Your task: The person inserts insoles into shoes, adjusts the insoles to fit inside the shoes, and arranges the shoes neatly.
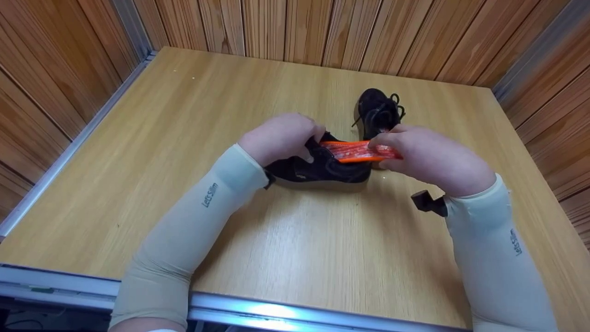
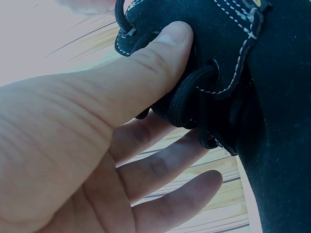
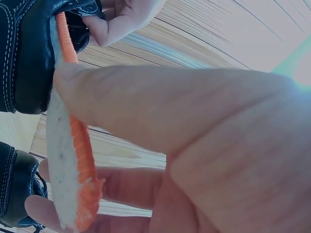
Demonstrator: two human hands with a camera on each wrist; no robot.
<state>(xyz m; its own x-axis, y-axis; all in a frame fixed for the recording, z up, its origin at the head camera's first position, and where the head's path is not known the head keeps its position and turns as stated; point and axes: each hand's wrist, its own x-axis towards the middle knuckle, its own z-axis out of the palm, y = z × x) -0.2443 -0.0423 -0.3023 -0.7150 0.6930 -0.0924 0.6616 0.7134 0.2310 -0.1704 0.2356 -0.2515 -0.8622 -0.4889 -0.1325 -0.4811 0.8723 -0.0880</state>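
Two black shoes were on the table [image 1: 184, 138]: one shoe [image 1: 322, 168] lay near the middle, and a second shoe [image 1: 379, 110] stood just behind it. One orange insole [image 1: 357, 151] was in view, with one end at the mouth of the nearer shoe. Two hands showed, a left hand [image 1: 281, 137] and a right hand [image 1: 431, 157], each with one pale sleeve: the left sleeve [image 1: 193, 230] and the right sleeve [image 1: 495, 258]. There was one table. One small black block [image 1: 426, 202] sat at the right wrist.
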